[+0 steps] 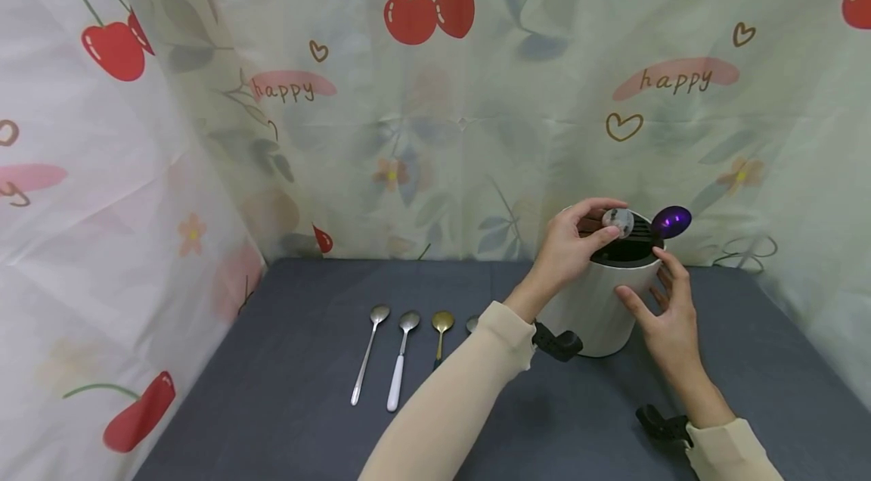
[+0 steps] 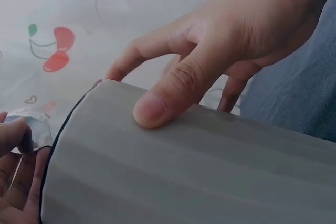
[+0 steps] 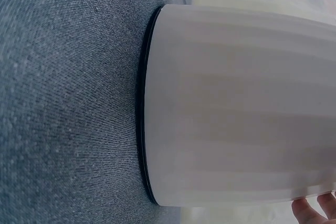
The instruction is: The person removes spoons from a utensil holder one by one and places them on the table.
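Observation:
A ribbed white utensil holder (image 1: 612, 307) with a black slotted inside stands at the right of the table. My left hand (image 1: 570, 239) pinches a silver spoon (image 1: 618, 221) by its bowl over the opening; the spoon's handle is hidden. In the left wrist view the same spoon bowl (image 2: 39, 132) shows at the left edge. Around the holder's right side, my right hand (image 1: 670, 322) grips near the rim, its thumb (image 2: 152, 109) flat on the wall. A purple spoon (image 1: 672, 221) stands in the holder, bowl up, near those fingers.
Left of the holder lie a thin silver spoon (image 1: 367, 352), a white-handled spoon (image 1: 397, 371) and a gold spoon (image 1: 442, 322). Another spoon bowl (image 1: 472, 324) peeks out beside my left sleeve (image 1: 449, 398). A patterned curtain (image 1: 463, 163) hangs behind the dark table (image 1: 292, 360).

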Available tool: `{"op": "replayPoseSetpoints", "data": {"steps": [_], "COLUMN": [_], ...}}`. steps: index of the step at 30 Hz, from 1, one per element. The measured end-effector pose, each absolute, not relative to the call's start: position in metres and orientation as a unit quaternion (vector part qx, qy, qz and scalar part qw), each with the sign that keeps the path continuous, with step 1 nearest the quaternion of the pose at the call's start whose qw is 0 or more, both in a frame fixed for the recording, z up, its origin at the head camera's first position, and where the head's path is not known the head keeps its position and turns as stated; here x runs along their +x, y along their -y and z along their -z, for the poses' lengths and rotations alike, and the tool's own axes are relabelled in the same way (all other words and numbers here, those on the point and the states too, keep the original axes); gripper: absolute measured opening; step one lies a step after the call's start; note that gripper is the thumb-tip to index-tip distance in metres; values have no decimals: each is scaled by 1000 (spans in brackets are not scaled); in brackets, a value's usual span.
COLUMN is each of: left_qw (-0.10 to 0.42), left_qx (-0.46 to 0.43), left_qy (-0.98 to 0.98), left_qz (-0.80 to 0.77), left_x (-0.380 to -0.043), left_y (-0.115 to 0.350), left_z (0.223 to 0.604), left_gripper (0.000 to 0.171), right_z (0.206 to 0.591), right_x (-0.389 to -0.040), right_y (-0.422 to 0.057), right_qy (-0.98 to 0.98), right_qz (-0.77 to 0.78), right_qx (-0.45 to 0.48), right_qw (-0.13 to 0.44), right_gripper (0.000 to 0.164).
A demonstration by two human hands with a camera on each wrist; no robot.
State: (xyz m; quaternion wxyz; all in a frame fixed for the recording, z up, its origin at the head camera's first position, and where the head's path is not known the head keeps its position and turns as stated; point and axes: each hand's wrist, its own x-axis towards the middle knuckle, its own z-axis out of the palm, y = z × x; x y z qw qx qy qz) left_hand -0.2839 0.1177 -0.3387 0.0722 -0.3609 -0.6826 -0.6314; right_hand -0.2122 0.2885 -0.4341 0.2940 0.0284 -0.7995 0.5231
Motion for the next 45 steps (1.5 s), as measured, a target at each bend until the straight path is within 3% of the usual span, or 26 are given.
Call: {"op": "replayPoseSetpoints", "data": {"steps": [6,15,28,37,45], "left_qw": [78,127,129,162,139], "left_qx": [-339,-294,-298,-285,-261], "left_qy": [640,591,535,488,467], "left_qz": [685,740,780,809,833], "left_x": [-276,-276,-277,-279,-281], "left_y": [-106,-82,-63,-38,-22], "left_z": [339,348,336,331,345], "left_gripper": [31,29,33,34,34], "right_z": [435,435,436,436,436], "right_x": [-212,-212,-212,-213,-213], "right_y": [-289,-288,-289,-290,-289], "right_qy": [801,802,802,802,801], "right_qz": [-522,-521,-521,-520,-522], "right_qx": [26,18,20,22,19], "right_qw": [294,290,292,294,294], "right_gripper": [85,85,86,86,86]}}
